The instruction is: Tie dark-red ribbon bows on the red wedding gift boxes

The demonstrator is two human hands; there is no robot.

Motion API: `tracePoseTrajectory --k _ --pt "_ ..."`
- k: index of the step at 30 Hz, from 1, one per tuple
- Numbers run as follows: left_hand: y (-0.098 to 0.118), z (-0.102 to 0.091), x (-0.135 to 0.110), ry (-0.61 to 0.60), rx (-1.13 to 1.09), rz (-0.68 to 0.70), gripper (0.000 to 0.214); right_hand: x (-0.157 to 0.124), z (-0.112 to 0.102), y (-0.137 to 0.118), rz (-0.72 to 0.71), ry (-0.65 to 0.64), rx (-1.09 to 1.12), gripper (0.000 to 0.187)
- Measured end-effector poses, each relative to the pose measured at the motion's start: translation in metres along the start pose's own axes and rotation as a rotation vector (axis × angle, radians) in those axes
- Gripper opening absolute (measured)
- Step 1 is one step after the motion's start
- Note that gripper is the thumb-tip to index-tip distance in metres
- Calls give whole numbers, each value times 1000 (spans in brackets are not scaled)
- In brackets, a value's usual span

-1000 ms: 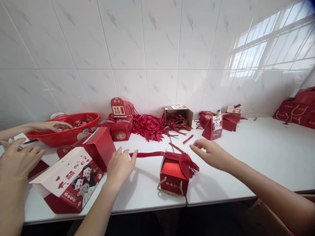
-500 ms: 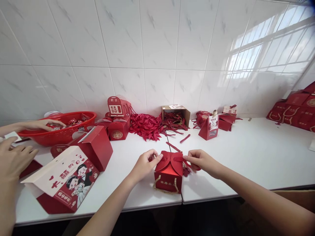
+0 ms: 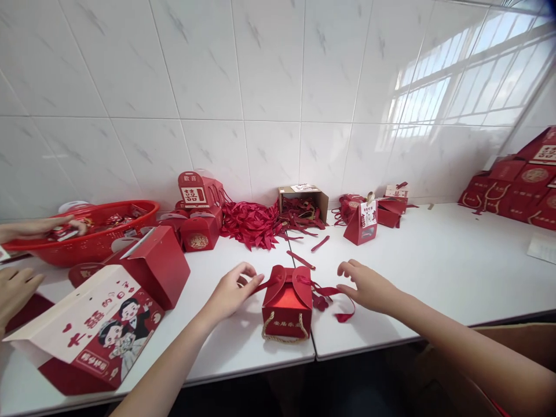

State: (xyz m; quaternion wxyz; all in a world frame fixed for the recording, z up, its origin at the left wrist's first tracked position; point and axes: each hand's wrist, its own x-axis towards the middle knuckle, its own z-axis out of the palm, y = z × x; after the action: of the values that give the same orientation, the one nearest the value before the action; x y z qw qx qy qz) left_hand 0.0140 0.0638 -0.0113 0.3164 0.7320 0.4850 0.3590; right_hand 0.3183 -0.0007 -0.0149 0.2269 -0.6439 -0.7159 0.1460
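A small red gift box (image 3: 286, 307) with a rope handle stands near the front edge of the white table (image 3: 434, 266). A red ribbon (image 3: 334, 292) runs through its folded top flaps and trails off to the right. My left hand (image 3: 230, 289) is just left of the box, thumb and forefinger pinched on the ribbon's left end. My right hand (image 3: 369, 285) hovers to the right of the box with fingers apart, just above the loose ribbon tail and holding nothing.
A large printed red-and-white box (image 3: 87, 330) lies at the front left, a plain red box (image 3: 156, 263) behind it. Another person's hands (image 3: 17, 289) work by a red basket (image 3: 87, 246). Along the wall: a ribbon pile (image 3: 252, 223), a cardboard box (image 3: 304, 200), more red boxes (image 3: 521, 191).
Both hands went from spread on the table to the box top. My right hand has since let go of the ribbon and moved right; the view has shifted slightly.
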Motion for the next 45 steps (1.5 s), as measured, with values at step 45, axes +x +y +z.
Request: tracePoseTrajectory --k 45 --pt "84 -33 22 362 -853 207 23 23 -41 -74 -179 548 970 24"
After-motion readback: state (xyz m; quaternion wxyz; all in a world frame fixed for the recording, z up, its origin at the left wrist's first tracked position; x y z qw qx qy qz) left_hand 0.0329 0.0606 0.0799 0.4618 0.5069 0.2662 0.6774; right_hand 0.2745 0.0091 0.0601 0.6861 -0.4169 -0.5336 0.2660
